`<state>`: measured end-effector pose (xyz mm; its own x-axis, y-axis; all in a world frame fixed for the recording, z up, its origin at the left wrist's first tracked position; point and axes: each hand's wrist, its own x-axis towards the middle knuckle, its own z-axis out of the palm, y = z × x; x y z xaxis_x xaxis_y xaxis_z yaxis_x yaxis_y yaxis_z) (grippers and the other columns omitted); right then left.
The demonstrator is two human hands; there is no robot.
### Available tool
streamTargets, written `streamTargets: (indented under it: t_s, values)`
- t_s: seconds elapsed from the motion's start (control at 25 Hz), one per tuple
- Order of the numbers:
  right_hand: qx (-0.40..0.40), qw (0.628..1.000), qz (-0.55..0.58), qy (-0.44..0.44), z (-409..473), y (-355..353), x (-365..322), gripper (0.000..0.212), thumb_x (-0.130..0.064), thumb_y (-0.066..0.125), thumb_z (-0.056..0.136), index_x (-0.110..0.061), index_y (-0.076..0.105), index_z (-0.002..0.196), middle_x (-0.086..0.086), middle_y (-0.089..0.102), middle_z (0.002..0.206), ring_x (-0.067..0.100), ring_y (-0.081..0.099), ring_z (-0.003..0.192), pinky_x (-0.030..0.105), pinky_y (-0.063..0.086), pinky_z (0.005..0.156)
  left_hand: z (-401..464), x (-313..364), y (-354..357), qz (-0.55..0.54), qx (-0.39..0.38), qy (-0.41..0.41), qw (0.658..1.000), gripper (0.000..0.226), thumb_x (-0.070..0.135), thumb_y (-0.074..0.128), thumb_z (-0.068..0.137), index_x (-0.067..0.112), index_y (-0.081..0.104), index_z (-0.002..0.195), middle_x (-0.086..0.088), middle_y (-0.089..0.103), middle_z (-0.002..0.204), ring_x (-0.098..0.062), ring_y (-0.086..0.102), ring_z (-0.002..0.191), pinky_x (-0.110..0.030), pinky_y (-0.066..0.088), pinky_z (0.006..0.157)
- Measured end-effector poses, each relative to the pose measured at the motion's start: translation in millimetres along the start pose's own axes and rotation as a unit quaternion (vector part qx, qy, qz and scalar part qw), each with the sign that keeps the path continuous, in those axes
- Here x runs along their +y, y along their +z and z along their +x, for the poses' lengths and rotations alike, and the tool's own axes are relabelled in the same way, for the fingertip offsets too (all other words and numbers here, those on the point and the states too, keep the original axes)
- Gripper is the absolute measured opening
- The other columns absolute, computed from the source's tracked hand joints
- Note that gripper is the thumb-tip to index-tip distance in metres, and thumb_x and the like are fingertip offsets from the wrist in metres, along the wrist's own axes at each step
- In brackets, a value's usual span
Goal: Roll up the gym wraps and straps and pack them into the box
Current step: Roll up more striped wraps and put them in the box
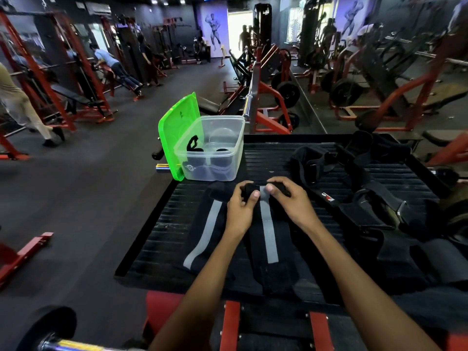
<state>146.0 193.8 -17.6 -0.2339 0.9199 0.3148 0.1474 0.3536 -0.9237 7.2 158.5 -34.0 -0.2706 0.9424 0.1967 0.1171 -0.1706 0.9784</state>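
Observation:
A black wrap with a grey stripe lies lengthwise on the ribbed black platform. Its far end is curled into a small roll, which my left hand and my right hand both pinch from either side. A second black wrap with a grey stripe lies flat just to the left. The clear plastic box stands at the platform's far left corner, with black rolled pieces inside it. Its green lid leans upright against the box's left side.
A heap of black straps and belts covers the platform's right side. A red frame sits under its near edge, a barbell end at lower left. Red gym machines and people stand beyond on the dark floor.

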Motion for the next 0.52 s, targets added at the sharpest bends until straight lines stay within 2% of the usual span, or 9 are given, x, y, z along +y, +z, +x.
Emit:
streamTargets:
  t_s: [0.08,0.2,0.32,0.4,0.48,0.52]
  values:
    - [0.004,1.000,-0.016,-0.006,-0.9,0.4,0.2,0.016,-0.020,0.067,0.085,-0.021,0.065,0.100,-0.012,0.065,0.099,-0.010,0.058,0.090,0.005,0.041,0.082,0.4,-5.2,1.1,0.004,-0.019,-0.003,1.000,0.034,0.023,0.059,0.091,0.020,0.047,0.123,0.004,0.057,0.115,-0.016,0.054,0.112,-0.028,0.043,0.097]
    - [0.013,1.000,-0.010,-0.026,-3.0,0.3,-4.2,0.022,-0.007,0.069,0.081,-0.014,0.065,0.101,-0.012,0.063,0.100,-0.016,0.056,0.090,0.002,0.039,0.081,0.4,-4.3,1.7,0.003,0.004,-0.072,0.997,0.052,0.048,0.059,0.085,0.021,0.043,0.127,-0.002,0.056,0.123,-0.016,0.053,0.114,-0.029,0.042,0.098]
    - [0.002,0.999,-0.012,-0.038,-3.3,0.0,-3.9,0.026,-0.004,0.070,0.080,-0.011,0.064,0.104,-0.007,0.062,0.104,-0.017,0.055,0.093,0.001,0.038,0.082,1.8,-1.5,0.9,0.027,0.027,-0.070,0.997,0.041,0.039,0.056,0.091,0.010,0.054,0.120,-0.005,0.063,0.115,-0.020,0.058,0.111,-0.029,0.045,0.095]
    - [-0.006,1.000,-0.004,-0.010,-2.1,0.3,-1.5,0.026,-0.015,0.069,0.083,-0.015,0.062,0.108,-0.008,0.062,0.109,-0.010,0.056,0.097,0.004,0.039,0.083,2.1,-0.3,0.1,0.024,0.025,-0.045,0.998,0.036,0.029,0.055,0.093,0.010,0.053,0.123,-0.006,0.063,0.115,-0.020,0.058,0.110,-0.029,0.045,0.096]
    - [-0.001,0.999,-0.020,0.028,-0.4,-0.2,0.4,0.026,-0.027,0.066,0.086,-0.017,0.062,0.110,-0.008,0.063,0.105,-0.001,0.057,0.094,0.004,0.040,0.080,2.5,-0.7,-0.7,0.035,0.019,-0.029,0.999,0.036,0.022,0.055,0.093,0.011,0.050,0.127,-0.006,0.060,0.120,-0.018,0.055,0.113,-0.029,0.043,0.098]
    - [0.002,0.999,-0.022,0.032,0.1,-0.6,1.2,0.026,-0.027,0.065,0.086,-0.015,0.063,0.109,-0.006,0.065,0.102,0.002,0.058,0.092,0.005,0.042,0.079,3.0,-1.9,-0.8,0.032,0.013,-0.028,0.999,0.036,0.020,0.055,0.093,0.013,0.049,0.128,-0.006,0.058,0.122,-0.019,0.054,0.114,-0.030,0.042,0.100]
